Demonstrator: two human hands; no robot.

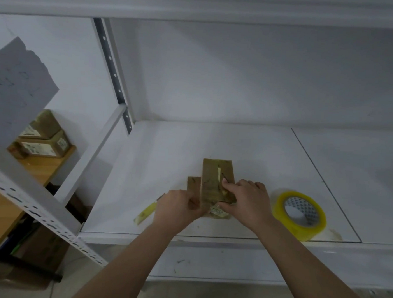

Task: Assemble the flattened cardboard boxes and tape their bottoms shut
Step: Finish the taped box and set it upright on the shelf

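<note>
Close to the front edge of the white shelf (236, 146), about midway along it, both hands are on a small cardboard box (215, 184). The left hand (178, 210) curls its fingers around the box's near-left corner and a side flap (193, 185) that juts out to the left, gripping it; the right hand (248, 203) pinches the near-right part, fingertips pressed on the top panel beside a pale strip that may be tape. The box looks only partly set up, so the step in hand is most likely folding the bottom flaps closed, ahead of taping. The next move calls for holding the flaps flush with one hand while the other frees itself for the tape. Just right of the right hand, near the front edge, a yellow tape roll (299, 214) stands tilted; left of the left hand a yellow cutter-like tool (145, 212) lies on the shelf. The box's long axis runs from the front edge toward the back wall, its far end pointing away from the person. Further left, beyond the shelf frame, labelled parcels (43, 140) sit on a wooden surface.
</note>
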